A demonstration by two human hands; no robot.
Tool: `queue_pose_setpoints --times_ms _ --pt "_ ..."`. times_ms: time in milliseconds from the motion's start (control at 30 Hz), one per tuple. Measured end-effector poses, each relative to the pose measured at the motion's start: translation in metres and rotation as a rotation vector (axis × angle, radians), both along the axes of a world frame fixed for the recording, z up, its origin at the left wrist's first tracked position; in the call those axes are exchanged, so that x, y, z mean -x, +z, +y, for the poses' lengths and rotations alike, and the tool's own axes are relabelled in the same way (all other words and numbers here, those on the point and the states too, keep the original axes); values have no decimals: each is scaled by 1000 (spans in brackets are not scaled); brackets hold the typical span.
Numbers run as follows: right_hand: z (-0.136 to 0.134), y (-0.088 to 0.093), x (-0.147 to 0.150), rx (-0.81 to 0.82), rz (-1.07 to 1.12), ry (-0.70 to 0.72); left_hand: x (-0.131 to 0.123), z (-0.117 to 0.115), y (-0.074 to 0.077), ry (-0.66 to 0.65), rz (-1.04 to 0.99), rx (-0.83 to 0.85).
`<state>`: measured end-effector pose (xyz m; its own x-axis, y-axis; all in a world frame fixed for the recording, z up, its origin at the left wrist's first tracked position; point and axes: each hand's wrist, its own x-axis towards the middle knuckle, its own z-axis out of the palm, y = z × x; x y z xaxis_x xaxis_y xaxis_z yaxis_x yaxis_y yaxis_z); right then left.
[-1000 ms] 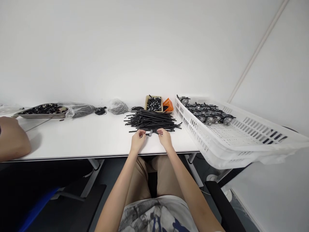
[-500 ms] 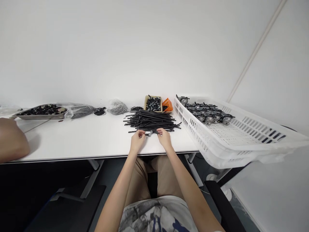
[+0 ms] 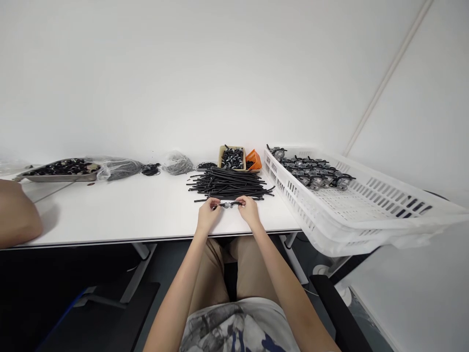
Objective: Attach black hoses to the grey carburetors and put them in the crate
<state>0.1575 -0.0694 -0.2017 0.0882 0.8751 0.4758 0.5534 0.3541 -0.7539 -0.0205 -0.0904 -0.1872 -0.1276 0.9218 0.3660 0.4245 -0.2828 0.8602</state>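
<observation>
Between my hands, over the front part of the table, is a black tube (image 3: pixel 236 203) with a small grey, partly clear fitting (image 3: pixel 227 205) at its middle. My left hand (image 3: pixel 208 214) is closed on the left end, thumb and fingers pinched. At the other end, my right hand (image 3: pixel 249 211) pinches the black tube just right of the fitting. Whether the fitting joins one tube or two pieces I cannot tell. Right behind my fingers lies a loose pile of black tubes (image 3: pixel 229 183).
A white slatted crate (image 3: pixel 351 222) holding several clear-and-black assemblies (image 3: pixel 317 176) stands at the right. Behind the pile are a beige bin (image 3: pixel 220 157) of small parts and an orange basket (image 3: pixel 256 157). Leftward lie mesh bags (image 3: pixel 178 164) and a metal tray (image 3: pixel 58 179). Another person's arm (image 3: pixel 18 215) rests at far left.
The grey fitting and black tube now line up between my hands, with more black tube showing at the right of the fitting. My hands have barely shifted.
</observation>
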Motion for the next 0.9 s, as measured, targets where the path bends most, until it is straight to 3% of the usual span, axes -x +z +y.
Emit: queue_pose_setpoints --times_ms 900 --pt "-5 5 3 20 -45 50 -1 -1 0 -9 12 -10"
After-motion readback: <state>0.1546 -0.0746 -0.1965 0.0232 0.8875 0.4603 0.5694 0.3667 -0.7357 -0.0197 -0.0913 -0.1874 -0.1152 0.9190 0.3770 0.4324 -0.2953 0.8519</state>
